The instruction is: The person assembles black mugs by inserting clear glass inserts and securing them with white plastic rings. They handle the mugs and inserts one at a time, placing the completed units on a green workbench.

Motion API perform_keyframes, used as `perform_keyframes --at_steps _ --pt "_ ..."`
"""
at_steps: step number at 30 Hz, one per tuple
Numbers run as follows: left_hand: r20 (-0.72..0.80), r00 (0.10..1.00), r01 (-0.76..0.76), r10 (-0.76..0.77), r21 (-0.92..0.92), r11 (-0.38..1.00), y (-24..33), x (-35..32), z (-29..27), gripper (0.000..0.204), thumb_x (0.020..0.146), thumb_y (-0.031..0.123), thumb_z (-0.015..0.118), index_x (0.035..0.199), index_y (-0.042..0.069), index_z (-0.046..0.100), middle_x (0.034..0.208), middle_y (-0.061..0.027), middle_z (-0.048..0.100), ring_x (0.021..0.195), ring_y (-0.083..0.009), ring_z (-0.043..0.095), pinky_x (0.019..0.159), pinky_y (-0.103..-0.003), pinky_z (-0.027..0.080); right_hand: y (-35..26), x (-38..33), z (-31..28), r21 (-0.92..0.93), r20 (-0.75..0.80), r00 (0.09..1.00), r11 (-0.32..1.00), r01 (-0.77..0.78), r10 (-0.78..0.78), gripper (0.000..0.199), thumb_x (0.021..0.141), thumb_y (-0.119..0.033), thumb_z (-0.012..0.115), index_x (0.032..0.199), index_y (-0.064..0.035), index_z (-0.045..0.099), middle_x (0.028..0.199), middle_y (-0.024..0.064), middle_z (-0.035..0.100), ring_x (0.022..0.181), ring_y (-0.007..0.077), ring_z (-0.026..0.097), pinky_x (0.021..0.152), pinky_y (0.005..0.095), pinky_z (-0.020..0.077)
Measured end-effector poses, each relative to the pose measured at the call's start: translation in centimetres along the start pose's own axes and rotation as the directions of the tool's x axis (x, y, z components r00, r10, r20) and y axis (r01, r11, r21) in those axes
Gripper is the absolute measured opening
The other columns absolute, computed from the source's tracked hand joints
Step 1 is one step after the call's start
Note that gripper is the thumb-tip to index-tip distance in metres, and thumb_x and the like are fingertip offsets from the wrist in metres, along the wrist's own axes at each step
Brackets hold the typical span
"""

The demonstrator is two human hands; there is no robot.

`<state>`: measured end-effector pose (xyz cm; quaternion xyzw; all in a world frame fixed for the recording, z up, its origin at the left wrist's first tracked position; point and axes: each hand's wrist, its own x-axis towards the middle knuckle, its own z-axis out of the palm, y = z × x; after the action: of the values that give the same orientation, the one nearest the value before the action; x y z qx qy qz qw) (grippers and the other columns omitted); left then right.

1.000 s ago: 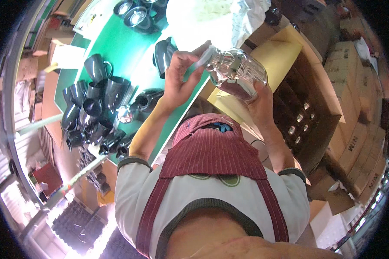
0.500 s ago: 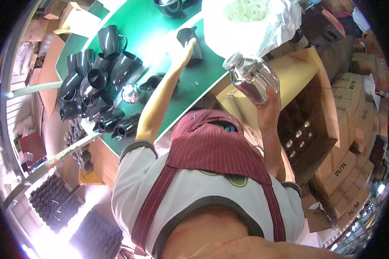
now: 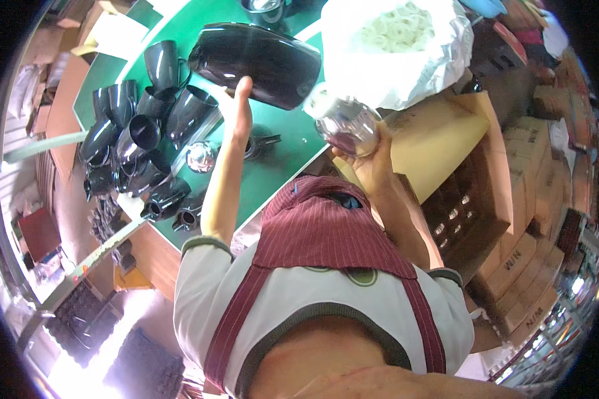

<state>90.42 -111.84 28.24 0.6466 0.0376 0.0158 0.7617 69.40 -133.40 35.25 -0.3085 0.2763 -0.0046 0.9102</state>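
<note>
Had a black shell (image 3: 254,65) up over the green table (image 3: 283,125) in the left hand (image 3: 235,110), with the thumb against its near side and the other fingers hidden behind it. Gripped a glass jar (image 3: 354,130) in the right hand (image 3: 374,161), with fingers curled round its lower end and its white cap (image 3: 321,101) aimed at the shell's right end (couldn't tell if actually touching, too blurry there).

Had a big white bag (image 3: 356,76) of pale rings (image 3: 399,30) crowding in just beyond the jar, taking up most of that side. Got boxed in on the right too: yellow flap (image 3: 439,136) just beside the right hand, then an open carton (image 3: 501,193) with dark dividers, then stacked boxes (image 3: 520,266) farther out.

Pretty cluttered over on the left: saw a heap of other shells (image 3: 140,133), a shiny ball (image 3: 201,157) close by the left forearm, and a small dark piece (image 3: 263,144) just across it. Also spotted a pale rail (image 3: 110,247) running past the table's near corner.
</note>
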Motion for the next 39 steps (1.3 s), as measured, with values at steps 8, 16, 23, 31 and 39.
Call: perform_keyframes --at_steps 8,16,23,31,39 --pt "-0.058 0.978 -0.203 0.198 -0.092 0.975 6.4 -3.7 -4.4 0.066 0.080 0.047 0.078 0.125 0.005 0.054 0.112 -0.0072 0.063 0.099 -0.0216 0.063 0.088 -0.037 0.053 0.6 1.7 1.8 0.172 0.168 0.985 0.982 -0.076 0.047 0.071 0.096 -0.067 0.040 0.148 -0.0178 0.038 0.144 0.0120 0.049 0.123 0.0328 0.057 0.090 0.0536 0.0583" --pt "0.571 0.780 -0.372 0.255 0.096 0.923 10.4 -12.3 -0.1 0.114 0.048 0.033 0.101 0.144 0.003 0.045 0.140 -0.0118 0.055 0.127 -0.0257 0.053 0.116 -0.043 0.033 2.0 0.8 0.6 -0.532 0.306 0.945 0.803 0.269 -0.114 0.056 0.099 -0.048 0.052 0.141 -0.0118 0.049 0.139 0.0093 0.056 0.127 0.0279 0.054 0.108 0.0446 0.0438" --pt "0.667 0.722 -0.196 0.186 -0.060 0.979 12.9 -12.6 1.4 0.138 0.042 0.035 0.102 0.151 -0.001 0.026 0.147 -0.0174 0.042 0.138 -0.0292 0.042 0.117 -0.043 0.031 0.0 -1.8 -2.2 -0.775 0.623 0.768 -0.255 0.579 -0.148 0.061 0.093 -0.025 0.068 0.146 -0.0101 0.043 0.147 0.0113 0.048 0.134 0.0295 0.048 0.113 0.0459 0.0396" --pt "0.815 0.540 -0.332 0.210 -0.023 0.943 14.5 -9.9 -0.3 0.137 0.045 0.033 0.100 0.153 -0.002 0.024 0.149 -0.0175 0.041 0.137 -0.0284 0.044 0.116 -0.042 0.033 1.5 -0.3 -2.0 -0.493 0.509 0.845 0.750 0.441 -0.163 0.059 0.095 -0.026 0.065 0.147 -0.0094 0.041 0.148 0.0118 0.047 0.134 0.0299 0.047 0.113 0.0461 0.0405" --pt "0.799 0.557 -0.402 0.225 0.023 0.915 16.6 -7.7 -1.0 0.129 0.049 0.032 0.099 0.152 0.000 0.028 0.147 -0.0174 0.044 0.137 -0.0301 0.044 0.117 -0.042 0.031 2.1 1.6 -0.8 -0.373 0.557 0.819 0.839 0.397 -0.140 0.057 0.097 -0.026 0.061 0.147 -0.0088 0.040 0.149 0.0124 0.046 0.135 0.0303 0.047 0.113 0.0463 0.0414"
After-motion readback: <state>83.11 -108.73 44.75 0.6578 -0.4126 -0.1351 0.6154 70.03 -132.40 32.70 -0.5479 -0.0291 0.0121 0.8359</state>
